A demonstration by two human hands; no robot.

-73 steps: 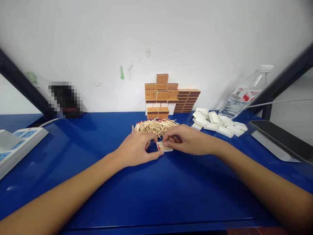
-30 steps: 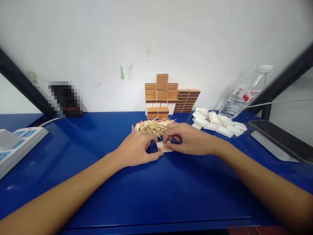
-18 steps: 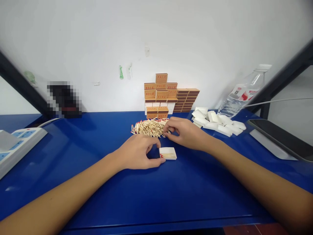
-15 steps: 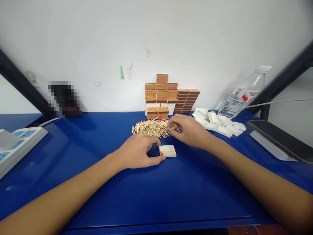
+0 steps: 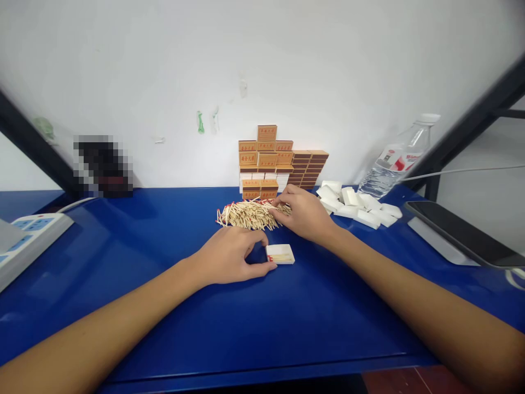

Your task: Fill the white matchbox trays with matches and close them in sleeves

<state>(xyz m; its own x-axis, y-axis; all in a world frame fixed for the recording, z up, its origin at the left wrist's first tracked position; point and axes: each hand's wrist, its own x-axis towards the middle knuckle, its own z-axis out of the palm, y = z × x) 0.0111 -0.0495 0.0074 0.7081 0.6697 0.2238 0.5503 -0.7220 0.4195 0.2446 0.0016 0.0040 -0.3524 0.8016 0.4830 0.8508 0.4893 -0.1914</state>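
Glossy blue tabletop (image 5: 246, 328) bears heaped, slender wooden matches (image 5: 249, 214).

I take the open tray (image 5: 286, 249) on the desk (image 5: 254, 323) as centre. Matches (image 5: 283, 258) lie in it along the 6 o'clock side, heads toward 9. Left hand (image 5: 229, 255) at 9, thumb and finger about the tray's near end. Match heap (image 5: 248, 215) at 11, beyond the tray; right hand (image 5: 302, 214) at 1, fingertips at the heap's right end. Stacked matchboxes (image 5: 267, 146) at 12, behind the heap, before the wall (image 5: 172, 65); side stack (image 5: 309, 168) adjoining on their right. Loose trays (image 5: 349, 196) piled at 2, bottle (image 5: 394, 158) behind them. Phone (image 5: 463, 230) at 3, well apart. Power strip (image 5: 36, 246) far out at 9.
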